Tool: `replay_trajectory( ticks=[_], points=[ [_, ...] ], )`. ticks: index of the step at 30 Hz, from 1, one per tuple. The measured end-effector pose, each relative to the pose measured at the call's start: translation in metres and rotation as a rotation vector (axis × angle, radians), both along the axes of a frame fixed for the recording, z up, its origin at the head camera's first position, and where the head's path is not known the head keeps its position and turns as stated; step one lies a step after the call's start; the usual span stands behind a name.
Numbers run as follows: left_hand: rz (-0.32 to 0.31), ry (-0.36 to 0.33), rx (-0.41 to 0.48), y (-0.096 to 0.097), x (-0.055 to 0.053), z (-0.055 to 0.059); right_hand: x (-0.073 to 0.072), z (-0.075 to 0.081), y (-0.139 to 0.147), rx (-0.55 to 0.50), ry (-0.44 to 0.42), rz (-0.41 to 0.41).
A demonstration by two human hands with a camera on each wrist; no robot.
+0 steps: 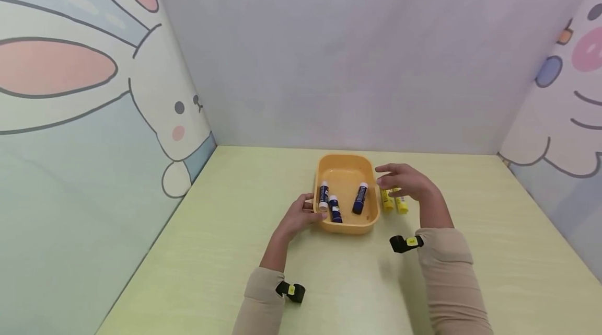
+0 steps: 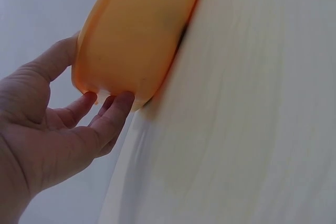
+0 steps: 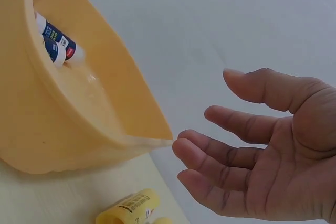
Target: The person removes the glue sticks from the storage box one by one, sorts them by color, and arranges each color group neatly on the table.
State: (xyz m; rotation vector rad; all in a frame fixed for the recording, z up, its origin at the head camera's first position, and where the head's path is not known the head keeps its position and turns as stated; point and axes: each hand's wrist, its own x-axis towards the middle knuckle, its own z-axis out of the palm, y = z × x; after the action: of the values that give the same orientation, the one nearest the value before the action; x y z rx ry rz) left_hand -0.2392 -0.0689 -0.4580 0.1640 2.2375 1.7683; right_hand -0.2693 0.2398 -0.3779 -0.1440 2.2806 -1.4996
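An orange plastic bin (image 1: 345, 229) stands on the table with blue glue sticks (image 1: 360, 198) with white ends lying inside it, one at the right and two at the left. My left hand (image 1: 301, 216) grips the bin's near left corner, thumb at the rim and fingers against the outer wall (image 2: 126, 45). Beside the bin's right side my right hand (image 1: 408, 181) hovers with fingers apart, holding nothing. Beneath it, two yellow glue sticks (image 1: 402, 204) lie on the table, partly covered by the hand. The right wrist view shows one yellow glue stick (image 3: 131, 209) below the loosely bent fingers (image 3: 210, 163).
The pale yellow table (image 1: 226, 272) meets a plain grey back wall (image 1: 348, 63). Side panels with a cartoon rabbit (image 1: 160, 110) and another cartoon figure (image 1: 559, 110) border it left and right. Each wrist carries a black strapped camera (image 1: 400, 244).
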Motion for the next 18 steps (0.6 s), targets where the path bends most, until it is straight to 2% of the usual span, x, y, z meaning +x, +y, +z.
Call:
replay_trajectory(
  ticks=[12, 15, 18],
  points=[
    [-0.005, -0.002, 0.000, 0.002, 0.000, 0.000, -0.014, 0.002, -0.018, 0.026, -0.018, 0.024],
    [0.001, -0.005, -0.003, 0.002, 0.000, 0.000, -0.017, 0.000, -0.024, 0.009, -0.030, 0.017],
    [0.003, -0.004, -0.006, 0.002, 0.000, 0.000, -0.020, -0.003, -0.029, -0.029, -0.029, 0.045]
  ],
)
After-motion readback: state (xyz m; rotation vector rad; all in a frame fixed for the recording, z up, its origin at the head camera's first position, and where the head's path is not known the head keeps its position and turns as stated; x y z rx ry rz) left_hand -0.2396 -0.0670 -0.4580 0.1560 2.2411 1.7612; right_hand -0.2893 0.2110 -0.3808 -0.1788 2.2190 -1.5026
